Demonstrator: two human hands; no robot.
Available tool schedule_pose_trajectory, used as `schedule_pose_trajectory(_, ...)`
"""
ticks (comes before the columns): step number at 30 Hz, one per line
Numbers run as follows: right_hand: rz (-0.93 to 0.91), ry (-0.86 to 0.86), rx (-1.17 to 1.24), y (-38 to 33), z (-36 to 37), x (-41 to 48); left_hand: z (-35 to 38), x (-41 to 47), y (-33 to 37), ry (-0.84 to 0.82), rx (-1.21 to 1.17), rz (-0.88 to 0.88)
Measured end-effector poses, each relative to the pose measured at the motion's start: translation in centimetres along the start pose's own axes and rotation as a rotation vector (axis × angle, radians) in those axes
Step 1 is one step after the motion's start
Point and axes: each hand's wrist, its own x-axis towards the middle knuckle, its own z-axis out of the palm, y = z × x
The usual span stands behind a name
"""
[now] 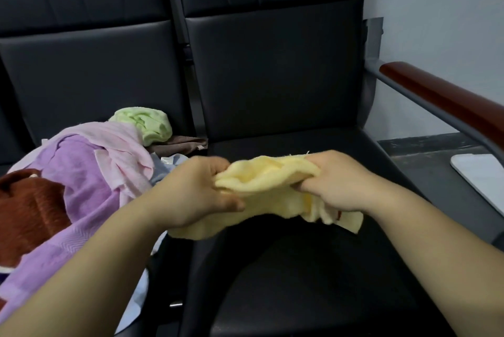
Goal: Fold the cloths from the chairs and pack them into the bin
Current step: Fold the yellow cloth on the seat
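Yellow cloth (261, 182), soft and bunched, hangs between the person's two hands just above the black seat of the right chair (300, 282), a little below the middle of what I can see. The left hand (188, 192) grips its nine o'clock end, thumb underneath and fingers curled into the folds. The right hand (341, 183) holds the three o'clock end, fingers closed round a gathered edge, and a loose tail droops toward five o'clock under that wrist. No clean edge or corner is laid out, so I take this to be the very start of folding this one piece: lifted, but not yet squared up. The next move, as I judge it, calls for finding two corners along one edge, drawing the hands apart until the cloth hangs flat, and then laying it on the bare seat below to fold. At nine o'clock from the hands, on the left chair, lies an unfolded heap: a purple towel (76, 173) with a pink cloth (120, 145) over it, a green cloth (144, 125) at ten o'clock, a brown cloth (180, 143) just beside that, and a rust-red cloth (30, 205) at the far edge. Much of the task looks undone. I see no bin for certain; a white object (480, 175) sits at three o'clock, past the armrest (450, 102), and I cannot tell what it is.
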Motion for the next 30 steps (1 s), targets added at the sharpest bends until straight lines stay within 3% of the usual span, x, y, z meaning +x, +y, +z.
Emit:
schedule_pose_trajectory(2,-0.009,0.051,0.322,0.1,-0.5,-0.4,0.2,0.1,-0.8,-0.004,0.027,-0.027)
schedule_pose_trajectory(4,-0.091,0.004,0.506,-0.2,-0.9,-0.8,0.3,-0.1,-1.0,0.065,-0.212,-0.028)
schedule_pose_trajectory(6,-0.108,-0.105,0.458,-0.4,-0.6,-1.0,0.1,-0.2,-0.3,0.166,-0.449,-0.03)
schedule_pose_trajectory(9,-0.016,-0.15,0.067,-0.3,0.0,-0.6,-0.5,-0.4,0.9,0.154,-0.704,-0.018)
schedule_pose_trajectory(11,0.017,-0.041,-0.052,-0.1,0.0,-0.2,-0.8,-0.5,1.0,0.035,-0.606,-0.018)
schedule_pose_trajectory(12,0.02,0.035,-0.023,0.1,0.0,-0.2,-0.7,-0.5,0.8,-0.015,-0.389,-0.011)
schedule_pose_trajectory(14,0.006,0.117,0.219,0.3,-0.4,-0.4,-0.4,-0.7,0.5,-0.019,-0.049,-0.029)
schedule_pose_trajectory(17,-0.072,-0.057,0.531,0.1,-1.1,-0.9,-0.2,-0.8,0.6,0.085,-0.339,-0.016)
schedule_pose_trajectory(20,-0.032,-0.171,0.231,-0.1,-0.7,-1.0,-0.5,-0.6,1.2,0.222,-0.732,-0.054)
schedule_pose_trajectory(22,0.018,-0.145,-0.02,-0.2,-0.2,-0.7,-0.5,-0.6,1.6,0.179,-0.863,-0.065)
schedule_pose_trajectory(25,0.048,-0.001,-0.039,-0.1,-0.3,-0.3,-0.4,-0.8,1.9,0.028,-0.584,0.003)
schedule_pose_trajectory(27,0.059,0.07,0.208,-0.1,-0.7,-0.5,-0.2,-0.8,1.3,-0.09,-0.255,0.01)
schedule_pose_trajectory(28,0.049,0.07,0.363,-0.2,-0.9,-0.8,0.0,-0.8,1.1,-0.089,-0.126,0.0)
schedule_pose_trajectory(30,-0.017,-0.013,0.588,-0.6,-1.2,-1.3,0.2,-0.7,1.0,0.018,-0.091,-0.025)
